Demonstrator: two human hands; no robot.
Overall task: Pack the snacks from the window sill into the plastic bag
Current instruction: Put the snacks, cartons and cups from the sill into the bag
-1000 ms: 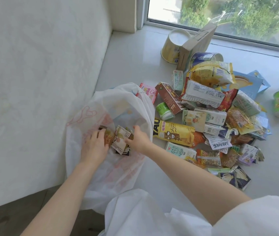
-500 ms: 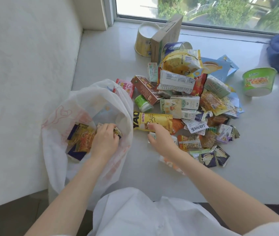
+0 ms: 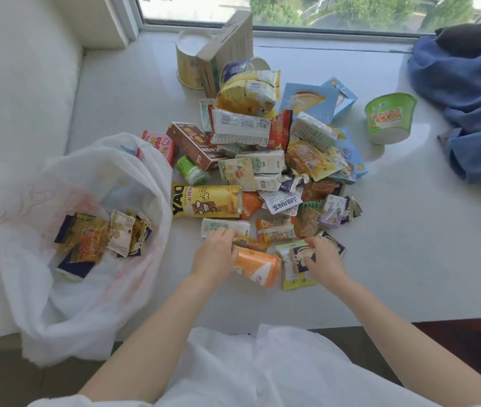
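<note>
Bright daylight enters through the window (image 3: 321, 10) at the top; shadows are soft, edges bow with wide-angle distortion, detail slightly soft.
</note>
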